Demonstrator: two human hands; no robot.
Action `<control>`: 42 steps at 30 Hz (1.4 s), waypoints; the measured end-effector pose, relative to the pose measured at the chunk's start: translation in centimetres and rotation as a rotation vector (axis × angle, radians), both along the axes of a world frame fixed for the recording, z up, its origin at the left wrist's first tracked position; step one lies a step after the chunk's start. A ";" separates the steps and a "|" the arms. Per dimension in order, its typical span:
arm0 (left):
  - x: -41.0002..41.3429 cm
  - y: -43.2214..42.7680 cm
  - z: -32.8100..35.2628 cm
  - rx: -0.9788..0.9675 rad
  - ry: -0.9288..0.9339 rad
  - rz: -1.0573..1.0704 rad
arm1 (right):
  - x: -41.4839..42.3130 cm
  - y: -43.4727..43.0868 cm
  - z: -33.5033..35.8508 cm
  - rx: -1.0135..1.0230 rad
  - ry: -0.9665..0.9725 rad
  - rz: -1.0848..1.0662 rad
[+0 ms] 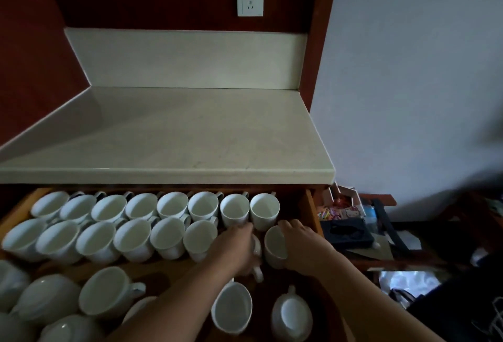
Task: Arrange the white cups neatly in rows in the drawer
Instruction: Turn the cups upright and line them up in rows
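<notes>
The open wooden drawer (310, 213) holds many white cups. A back row of several upright cups (174, 204) runs along its far edge. In front of it stands a second row (130, 238) of several cups. At that row's right end my left hand (235, 247) covers and grips a white cup (257, 246), mostly hidden beneath it. My right hand (302, 241) grips another white cup (273, 249) just to the right, near the drawer's right wall. Loose cups (109, 291) lie unevenly in the front part; two (232, 306) sit below my hands.
A pale countertop (190, 137) overhangs the drawer's back. A wall socket (250, 0) is above it. To the right of the drawer, a cluttered shelf holds a dark box (345, 232), a pink packet (349, 212) and bags.
</notes>
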State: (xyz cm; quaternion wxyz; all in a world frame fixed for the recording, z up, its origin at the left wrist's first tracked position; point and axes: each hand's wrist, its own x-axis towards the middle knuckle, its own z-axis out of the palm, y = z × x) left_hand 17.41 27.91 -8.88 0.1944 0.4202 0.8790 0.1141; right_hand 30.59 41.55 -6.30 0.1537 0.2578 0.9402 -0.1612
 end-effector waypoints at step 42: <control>-5.7 -4.9 10.5 0.491 -0.687 0.100 | -3.5 -0.1 10.7 -0.521 0.449 -0.169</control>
